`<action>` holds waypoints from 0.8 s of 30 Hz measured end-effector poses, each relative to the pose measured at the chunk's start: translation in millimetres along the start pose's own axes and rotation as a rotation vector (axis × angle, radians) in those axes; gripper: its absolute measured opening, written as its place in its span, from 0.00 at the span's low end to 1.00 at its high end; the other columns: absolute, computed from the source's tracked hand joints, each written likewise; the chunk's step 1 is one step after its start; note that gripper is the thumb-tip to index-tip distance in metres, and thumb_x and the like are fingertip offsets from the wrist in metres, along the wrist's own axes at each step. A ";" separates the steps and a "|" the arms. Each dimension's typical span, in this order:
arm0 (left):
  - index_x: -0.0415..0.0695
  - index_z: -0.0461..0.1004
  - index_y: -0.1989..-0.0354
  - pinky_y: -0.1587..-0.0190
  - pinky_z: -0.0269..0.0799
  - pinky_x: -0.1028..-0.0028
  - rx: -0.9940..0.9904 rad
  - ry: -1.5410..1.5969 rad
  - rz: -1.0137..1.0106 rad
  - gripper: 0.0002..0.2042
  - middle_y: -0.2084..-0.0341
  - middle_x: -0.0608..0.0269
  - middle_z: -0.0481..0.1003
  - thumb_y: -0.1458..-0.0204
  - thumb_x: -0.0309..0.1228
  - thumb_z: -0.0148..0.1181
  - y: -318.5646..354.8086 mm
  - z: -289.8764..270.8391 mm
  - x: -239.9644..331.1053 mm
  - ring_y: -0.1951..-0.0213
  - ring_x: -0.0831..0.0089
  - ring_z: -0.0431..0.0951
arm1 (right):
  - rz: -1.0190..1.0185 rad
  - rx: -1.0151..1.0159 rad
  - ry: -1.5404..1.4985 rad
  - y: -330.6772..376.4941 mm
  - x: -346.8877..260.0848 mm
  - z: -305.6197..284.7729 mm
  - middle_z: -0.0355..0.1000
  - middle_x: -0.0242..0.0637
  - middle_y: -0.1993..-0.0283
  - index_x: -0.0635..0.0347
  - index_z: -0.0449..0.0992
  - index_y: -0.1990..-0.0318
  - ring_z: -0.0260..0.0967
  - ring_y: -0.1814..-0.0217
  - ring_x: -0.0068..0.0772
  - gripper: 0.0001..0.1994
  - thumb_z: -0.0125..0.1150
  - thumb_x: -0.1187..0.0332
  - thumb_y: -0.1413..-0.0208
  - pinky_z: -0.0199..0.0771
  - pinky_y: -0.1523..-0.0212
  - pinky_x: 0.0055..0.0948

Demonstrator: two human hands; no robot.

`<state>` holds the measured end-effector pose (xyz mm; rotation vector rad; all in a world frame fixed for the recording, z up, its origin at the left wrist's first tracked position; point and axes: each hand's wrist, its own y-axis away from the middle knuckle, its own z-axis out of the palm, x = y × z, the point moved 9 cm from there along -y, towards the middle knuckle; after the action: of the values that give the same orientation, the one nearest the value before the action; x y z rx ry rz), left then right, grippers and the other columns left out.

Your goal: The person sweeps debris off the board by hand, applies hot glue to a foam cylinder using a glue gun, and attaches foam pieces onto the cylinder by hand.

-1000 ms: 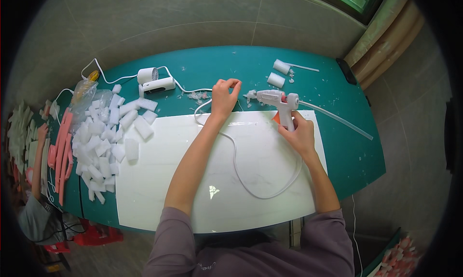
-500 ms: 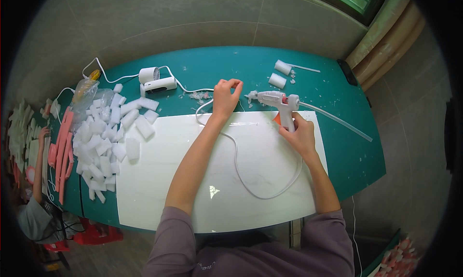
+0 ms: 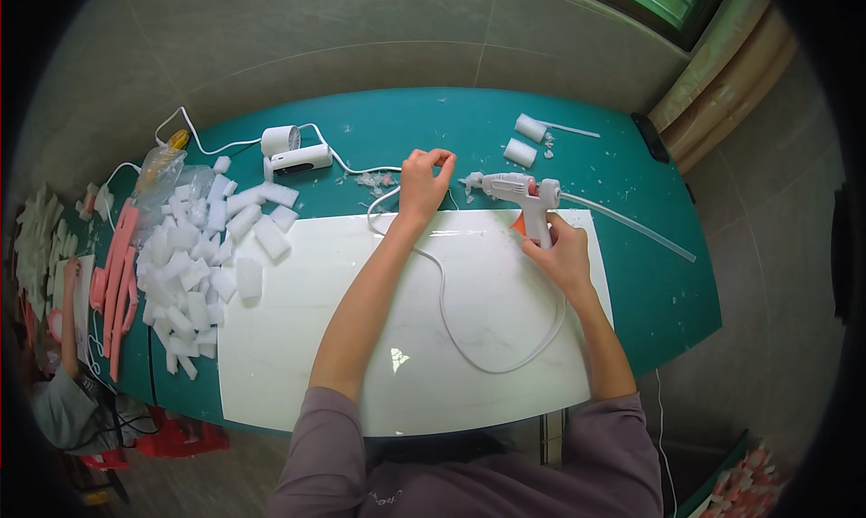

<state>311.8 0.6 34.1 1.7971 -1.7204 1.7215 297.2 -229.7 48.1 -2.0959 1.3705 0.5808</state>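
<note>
A white glue gun [image 3: 514, 193] with an orange trigger stands at the far edge of the white board [image 3: 298, 356], nozzle pointing left. My right hand [image 3: 561, 253] grips its handle from below. A clear glue stick [image 3: 631, 227] runs out of its back to the right. My left hand [image 3: 426, 182] hovers just left of the nozzle, fingertips pinched together; whether anything small is between them I cannot tell. The gun's white cord [image 3: 469, 342] loops across the board under my left forearm.
A pile of white foam blocks [image 3: 194, 256] lies at the board's left on the green table [image 3: 667, 274]. Pink strips [image 3: 115, 283] lie further left. A small white fan [image 3: 287, 152] and two foam cylinders [image 3: 525, 139] sit at the back. Another person's arm [image 3: 68, 328] shows at far left.
Almost nothing moved. My left hand has shifted slightly, still pinched beside the nozzle. My right hand keeps its hold on the glue gun.
</note>
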 end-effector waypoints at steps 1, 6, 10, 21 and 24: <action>0.41 0.75 0.75 0.68 0.66 0.70 0.001 0.001 -0.004 0.06 0.81 0.60 0.74 0.56 0.29 0.56 0.3 -0.2 -1.0 0.72 0.67 0.70 | 0.005 -0.008 0.005 0.0 0.3 0.8 0.71 0.44 0.80 0.67 0.71 0.65 0.70 0.82 0.35 0.19 0.61 0.67 0.68 0.69 0.75 0.25; 0.40 0.75 0.75 0.68 0.65 0.70 0.010 -0.007 -0.004 0.06 0.81 0.60 0.73 0.56 0.29 0.56 0.1 -0.7 -2.9 0.72 0.67 0.70 | 0.025 -0.024 0.016 -0.1 -0.3 1.5 0.71 0.44 0.80 0.67 0.71 0.65 0.70 0.81 0.35 0.19 0.61 0.67 0.69 0.69 0.75 0.25; 0.41 0.75 0.75 0.68 0.65 0.70 0.011 -0.011 0.007 0.05 0.81 0.61 0.73 0.56 0.29 0.56 0.4 -0.5 -1.9 0.72 0.67 0.70 | 0.017 -0.021 -0.005 0.0 2.1 2.1 0.71 0.45 0.79 0.67 0.71 0.66 0.70 0.81 0.35 0.18 0.61 0.67 0.68 0.69 0.75 0.26; 0.41 0.75 0.75 0.68 0.65 0.70 0.006 -0.003 0.010 0.05 0.81 0.61 0.73 0.56 0.29 0.56 0.5 0.8 -0.5 0.72 0.67 0.70 | 0.008 -0.031 0.002 1.1 -1.8 1.0 0.71 0.47 0.78 0.68 0.71 0.65 0.70 0.79 0.39 0.18 0.60 0.67 0.66 0.69 0.74 0.28; 0.41 0.75 0.75 0.67 0.65 0.70 0.009 -0.012 -0.010 0.05 0.81 0.61 0.73 0.56 0.29 0.56 0.8 -0.5 -3.6 0.72 0.67 0.70 | 0.013 -0.036 -0.014 1.1 -1.5 2.2 0.71 0.48 0.78 0.68 0.72 0.66 0.70 0.79 0.38 0.17 0.60 0.67 0.66 0.69 0.73 0.28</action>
<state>312.0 2.9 31.2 1.8199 -1.7077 1.7212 295.5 -227.6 47.2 -2.1087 1.3766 0.6285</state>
